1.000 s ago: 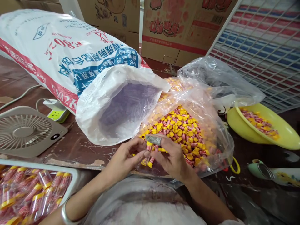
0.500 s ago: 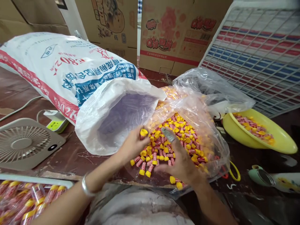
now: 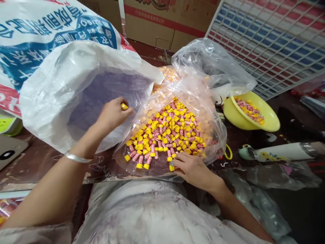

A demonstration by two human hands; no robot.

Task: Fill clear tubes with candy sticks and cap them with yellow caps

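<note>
The left hand (image 3: 111, 114) has its fingers closed around a yellow-capped vial (image 3: 124, 106), mostly hidden, before the white sack's (image 3: 48, 84) open mouth. The right hand's (image 3: 194, 169) fingers bend over the near edge of the vial pile (image 3: 162, 135); I cannot tell whether they grip one. Beyond them spreads a clear plastic bag (image 3: 193, 84); to their right, a yellow bowl (image 3: 235, 117).

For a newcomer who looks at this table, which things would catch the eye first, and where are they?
Probably the heap of yellow-capped tubes in the middle, lying in an open clear plastic bag. Next, the big printed sack at the left, its mouth gaping, with the left hand in front of it and a yellow cap showing in the grip. At the right, a yellow bowl holds more small pieces.
</note>
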